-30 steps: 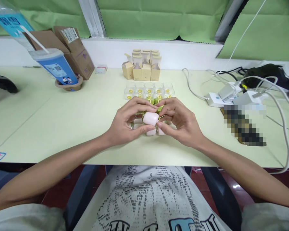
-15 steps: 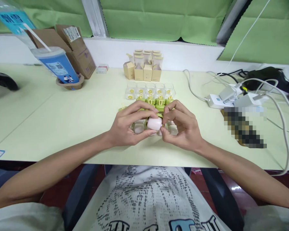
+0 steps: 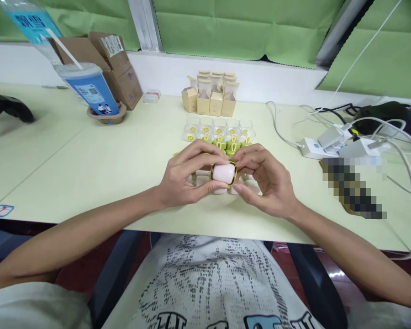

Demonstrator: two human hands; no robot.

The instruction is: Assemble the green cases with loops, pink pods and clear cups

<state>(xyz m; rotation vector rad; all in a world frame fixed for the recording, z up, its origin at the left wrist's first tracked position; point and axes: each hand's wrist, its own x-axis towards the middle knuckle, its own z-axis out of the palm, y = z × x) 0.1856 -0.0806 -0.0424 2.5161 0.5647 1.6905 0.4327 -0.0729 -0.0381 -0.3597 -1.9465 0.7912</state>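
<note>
Between my two hands is a small pale pink rounded piece set in a green-rimmed holder (image 3: 223, 174). My left hand (image 3: 188, 176) grips it from the left, thumb below and fingers above. My right hand (image 3: 269, 180) closes on its right edge with thumb and fingertips. Under and behind the hands lie several white rounded pieces (image 3: 202, 180), partly hidden by my fingers. Just beyond stand green caps with loops (image 3: 233, 145), and past them clear plastic cups (image 3: 219, 125) with yellow round marks.
Small open cardboard boxes (image 3: 210, 101) stand by the wall. At left are a blue drink cup (image 3: 92, 91) in a carrier, a brown carton (image 3: 123, 73) and a bottle (image 3: 34, 23). To the right lie a power strip (image 3: 313, 148), cables and a blurred-out object (image 3: 352, 187).
My right hand's fingers have spread a little around the holder's right edge. The pink piece now faces me more fully, with its green rim showing. The camera view has shifted slightly.
</note>
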